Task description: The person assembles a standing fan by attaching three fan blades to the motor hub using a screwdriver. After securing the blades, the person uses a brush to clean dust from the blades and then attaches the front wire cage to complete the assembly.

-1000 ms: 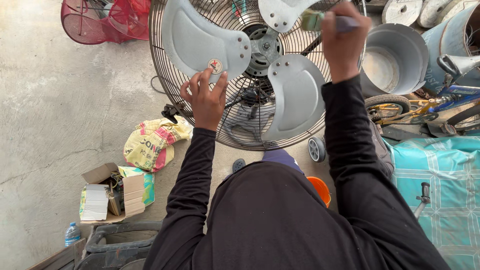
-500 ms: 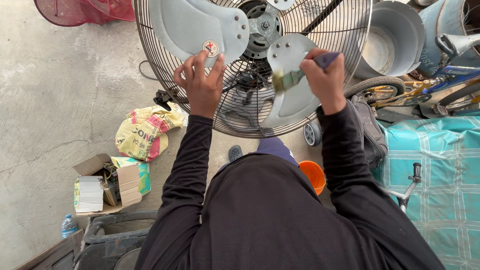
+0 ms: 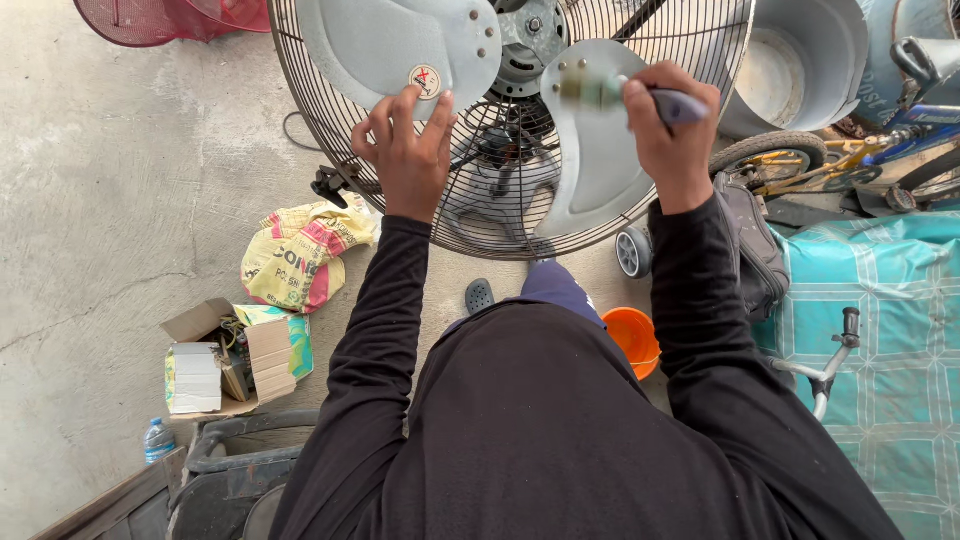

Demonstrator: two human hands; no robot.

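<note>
On a bare concrete floor (image 3: 110,190) stands a large caged fan (image 3: 510,120). The right hand (image 3: 672,125) has its grip closed around a brush (image 3: 640,97) touching one blade (image 3: 595,150); the left hand (image 3: 410,150), fingers spread, steadies another blade (image 3: 400,50). Short, even strokes with that blade held firm would serve best.

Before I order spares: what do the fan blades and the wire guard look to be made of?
The fan blades look like sheet metal, perhaps aluminium: dull silver-grey, with rivets near the hub. The left hand touches one. The wire guard looks like thin steel wire, dark and dull, possibly tarnished; the material is not certain.
</note>
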